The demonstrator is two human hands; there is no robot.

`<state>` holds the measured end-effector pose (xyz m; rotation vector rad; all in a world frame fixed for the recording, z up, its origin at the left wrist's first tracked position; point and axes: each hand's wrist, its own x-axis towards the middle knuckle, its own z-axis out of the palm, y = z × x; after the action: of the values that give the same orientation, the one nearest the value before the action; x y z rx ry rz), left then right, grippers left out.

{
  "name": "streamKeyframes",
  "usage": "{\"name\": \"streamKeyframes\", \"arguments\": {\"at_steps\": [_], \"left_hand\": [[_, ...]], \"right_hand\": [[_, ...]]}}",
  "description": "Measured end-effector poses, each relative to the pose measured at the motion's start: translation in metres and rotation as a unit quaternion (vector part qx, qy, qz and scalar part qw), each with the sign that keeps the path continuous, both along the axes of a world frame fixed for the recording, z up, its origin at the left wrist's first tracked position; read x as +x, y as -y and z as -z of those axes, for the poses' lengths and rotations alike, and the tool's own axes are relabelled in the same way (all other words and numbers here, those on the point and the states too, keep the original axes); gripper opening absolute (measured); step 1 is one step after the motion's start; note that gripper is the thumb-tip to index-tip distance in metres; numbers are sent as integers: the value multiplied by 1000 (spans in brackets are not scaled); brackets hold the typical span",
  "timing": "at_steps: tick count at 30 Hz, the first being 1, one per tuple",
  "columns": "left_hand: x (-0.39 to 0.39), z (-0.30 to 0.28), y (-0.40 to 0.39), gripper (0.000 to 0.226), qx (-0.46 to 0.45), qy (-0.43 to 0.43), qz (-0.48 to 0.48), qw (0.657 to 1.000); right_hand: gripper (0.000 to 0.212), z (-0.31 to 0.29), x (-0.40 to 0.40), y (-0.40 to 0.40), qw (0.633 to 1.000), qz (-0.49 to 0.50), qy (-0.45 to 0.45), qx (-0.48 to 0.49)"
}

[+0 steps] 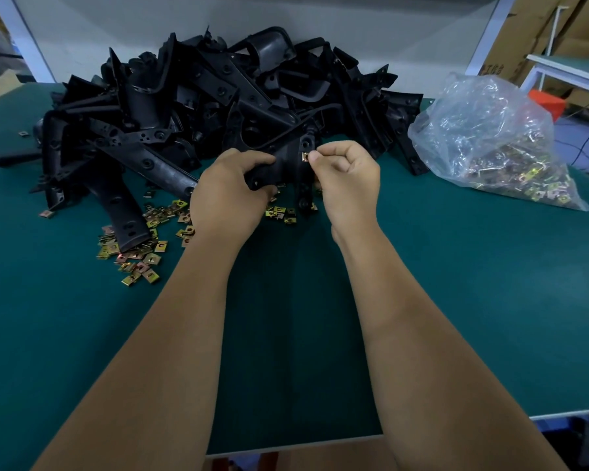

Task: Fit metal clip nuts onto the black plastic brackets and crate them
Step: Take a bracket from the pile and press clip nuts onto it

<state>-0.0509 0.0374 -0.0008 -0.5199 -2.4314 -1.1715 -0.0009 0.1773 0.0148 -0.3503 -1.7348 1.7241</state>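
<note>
My left hand (230, 195) grips a black plastic bracket (286, 161) in front of the pile, holding it just above the green table. My right hand (346, 175) pinches a brass-coloured clip nut (305, 157) against the bracket's edge, fingers curled. A large heap of black brackets (211, 103) fills the back of the table. Loose clip nuts (140, 253) lie scattered on the mat left of my left arm, and a few more clip nuts (281, 212) lie under my hands.
A clear plastic bag (497, 144) holding several clip nuts lies at the right. The green table (473, 300) ends in a pale front edge near me. Cardboard boxes and a white frame stand at the far right. No crate is in view.
</note>
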Motion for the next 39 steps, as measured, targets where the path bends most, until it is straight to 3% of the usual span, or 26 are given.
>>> {"name": "streamKeyframes", "arguments": {"at_steps": [6, 10, 14, 19, 21, 25, 28, 33, 39], "left_hand": [[-4, 0, 4, 34, 69, 40, -37, 996], [-8, 0, 9, 34, 153, 55, -72, 984], [-10, 1, 10, 34, 168, 66, -69, 981], [-9, 1, 8, 27, 149, 72, -65, 984], [-9, 1, 7, 25, 142, 74, -64, 985], [-8, 0, 7, 27, 130, 73, -59, 987], [-9, 0, 7, 26, 120, 70, -55, 989], [-10, 0, 7, 26, 115, 73, -52, 989], [-10, 2, 5, 25, 96, 67, -42, 992]], "right_hand": [[24, 1, -1, -1, 997, -24, 40, 57], [32, 2, 6, -14, 959, 13, 190, 209], [24, -1, 9, -13, 906, -28, 280, 316], [13, 3, 4, -9, 863, -95, 289, 403], [11, 6, 3, -10, 864, -104, 278, 408], [8, 8, 1, -10, 876, -118, 255, 393], [14, 9, 1, -7, 906, -99, 210, 355], [18, 2, 1, -11, 987, -57, 97, 112], [17, -3, 5, -17, 995, -73, 18, -73]]}}
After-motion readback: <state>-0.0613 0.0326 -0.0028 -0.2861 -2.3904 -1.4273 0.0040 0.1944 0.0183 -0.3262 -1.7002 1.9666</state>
